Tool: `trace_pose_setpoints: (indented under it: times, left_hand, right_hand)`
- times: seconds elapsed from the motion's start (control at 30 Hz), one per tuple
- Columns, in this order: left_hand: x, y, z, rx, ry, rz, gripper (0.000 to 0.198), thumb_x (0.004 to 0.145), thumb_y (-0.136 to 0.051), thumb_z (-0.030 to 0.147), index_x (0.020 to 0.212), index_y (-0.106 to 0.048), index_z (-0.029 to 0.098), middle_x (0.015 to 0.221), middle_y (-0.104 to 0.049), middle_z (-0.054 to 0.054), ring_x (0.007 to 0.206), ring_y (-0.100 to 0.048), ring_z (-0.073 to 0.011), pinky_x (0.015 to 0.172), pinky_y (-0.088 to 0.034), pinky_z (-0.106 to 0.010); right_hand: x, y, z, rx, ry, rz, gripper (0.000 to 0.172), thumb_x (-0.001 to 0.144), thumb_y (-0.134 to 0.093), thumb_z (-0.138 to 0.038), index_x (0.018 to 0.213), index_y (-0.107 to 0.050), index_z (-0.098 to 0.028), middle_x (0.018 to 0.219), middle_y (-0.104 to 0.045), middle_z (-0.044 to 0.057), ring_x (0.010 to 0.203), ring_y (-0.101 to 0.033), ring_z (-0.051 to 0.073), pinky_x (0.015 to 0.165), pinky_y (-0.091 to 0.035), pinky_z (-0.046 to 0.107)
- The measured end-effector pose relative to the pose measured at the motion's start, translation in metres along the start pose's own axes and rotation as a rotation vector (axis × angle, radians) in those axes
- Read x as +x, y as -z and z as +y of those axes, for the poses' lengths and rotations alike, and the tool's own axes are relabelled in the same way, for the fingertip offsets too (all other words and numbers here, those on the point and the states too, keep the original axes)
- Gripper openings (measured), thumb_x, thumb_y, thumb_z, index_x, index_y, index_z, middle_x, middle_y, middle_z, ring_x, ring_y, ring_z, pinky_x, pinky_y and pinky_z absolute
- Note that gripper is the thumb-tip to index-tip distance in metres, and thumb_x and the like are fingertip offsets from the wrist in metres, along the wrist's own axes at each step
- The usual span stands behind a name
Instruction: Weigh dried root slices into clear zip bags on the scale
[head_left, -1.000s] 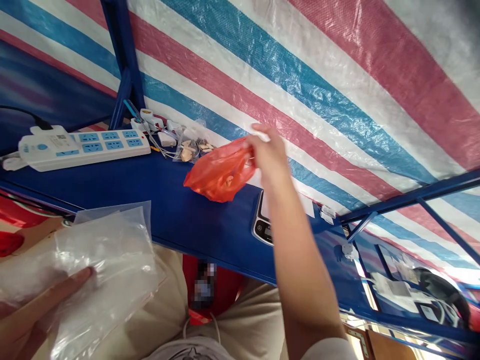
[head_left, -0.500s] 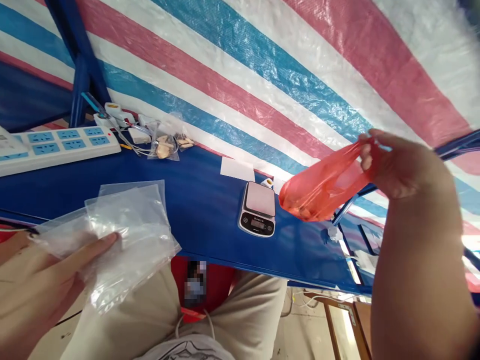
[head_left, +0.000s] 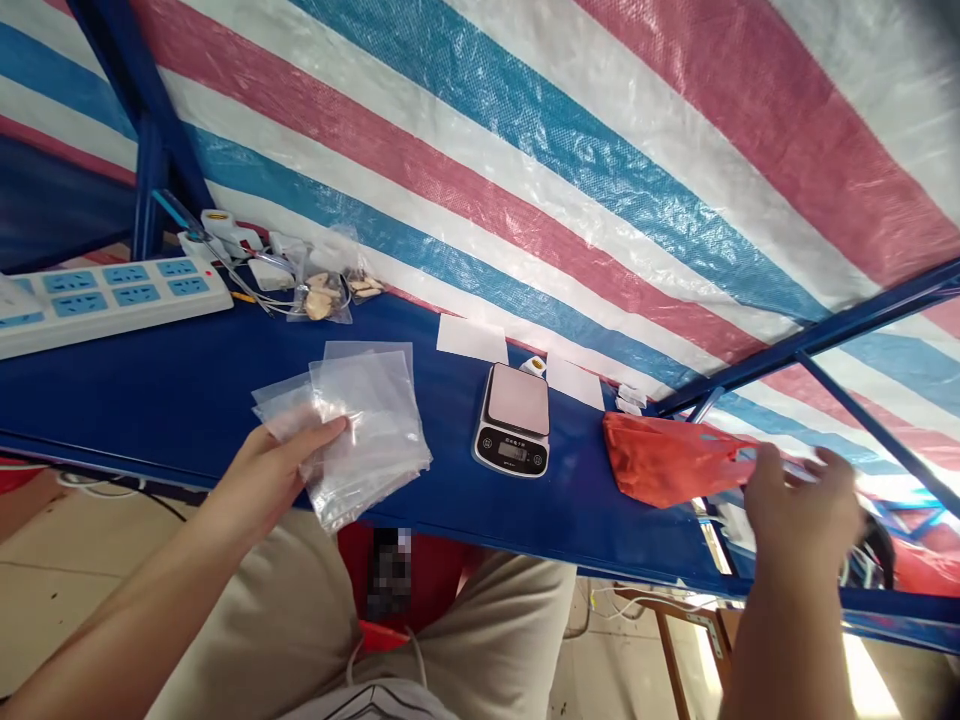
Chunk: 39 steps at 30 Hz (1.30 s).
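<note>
Left of the right hand (head_left: 804, 512), grip unclear, is a red bag (head_left: 667, 462); the left hand (head_left: 274, 468) pinches clear bags (head_left: 379, 425).

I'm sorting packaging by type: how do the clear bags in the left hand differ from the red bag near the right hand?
The clear bags are colourless and see-through; the red bag is strongly coloured. The clear bags form a flat, fanned stack in the left hand; the red bag is crumpled. Both look like thin plastic.
</note>
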<state>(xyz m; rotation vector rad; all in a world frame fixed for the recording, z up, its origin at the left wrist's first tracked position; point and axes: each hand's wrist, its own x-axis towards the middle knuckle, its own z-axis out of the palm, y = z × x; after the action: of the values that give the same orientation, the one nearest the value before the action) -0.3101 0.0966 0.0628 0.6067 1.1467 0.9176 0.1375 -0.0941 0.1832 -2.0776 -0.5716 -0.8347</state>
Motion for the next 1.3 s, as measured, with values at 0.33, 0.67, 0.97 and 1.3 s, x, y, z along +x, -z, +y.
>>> trace_pose_setpoints:
  times: [0.33,0.67,0.97,1.3]
  left_hand:
    - [0.003,-0.049,-0.035,-0.281,-0.254,-0.231,0.037,0.068,-0.094,0.037,0.098,-0.079,0.022,0.099,-0.079,-0.002,0.092,-0.073,-0.0180,0.080,-0.059,-0.025]
    - [0.051,-0.006,-0.020,-0.046,-0.394,-0.191,0.067,0.054,-0.099,0.036,0.112,-0.069,0.024,0.100,-0.077,-0.003,0.095,-0.073,-0.0209,0.088,-0.061,-0.033]
    - [0.064,0.041,-0.001,0.570,-0.609,-0.307,0.070,0.071,-0.088,0.054,0.129,-0.060,0.026,0.114,-0.075,-0.009,0.112,-0.070,-0.0309,0.099,-0.059,-0.047]
    - [0.058,0.021,0.006,0.412,-0.408,-0.288,0.079,0.070,-0.086,0.055,0.137,-0.053,0.030,0.135,-0.068,-0.011,0.123,-0.067,-0.0320,0.110,-0.053,-0.052]
  right_hand:
    - [-0.275,-0.029,-0.177,1.205,-0.832,-1.089,0.080,0.068,-0.091,-0.044,0.136,-0.054,-0.023,0.125,-0.075,0.012,0.119,-0.071,0.030,0.102,-0.057,0.046]
    - [-0.258,-0.082,-0.173,1.105,-0.447,-0.995,0.028,0.081,-0.080,-0.038,0.098,-0.070,-0.019,0.090,-0.076,0.003,0.087,-0.071,0.021,0.083,-0.058,0.036]
    - [-0.279,-0.093,-0.169,1.011,-0.293,-1.073,0.025,0.086,-0.071,-0.042,0.101,-0.072,-0.022,0.092,-0.075,0.003,0.086,-0.069,0.021,0.079,-0.056,0.034]
    - [-0.227,-0.082,-0.193,0.602,-0.165,-1.298,0.010,0.080,-0.062,-0.031,0.086,-0.067,-0.024,0.079,-0.068,-0.001,0.070,-0.063,0.020,0.061,-0.046,0.030]
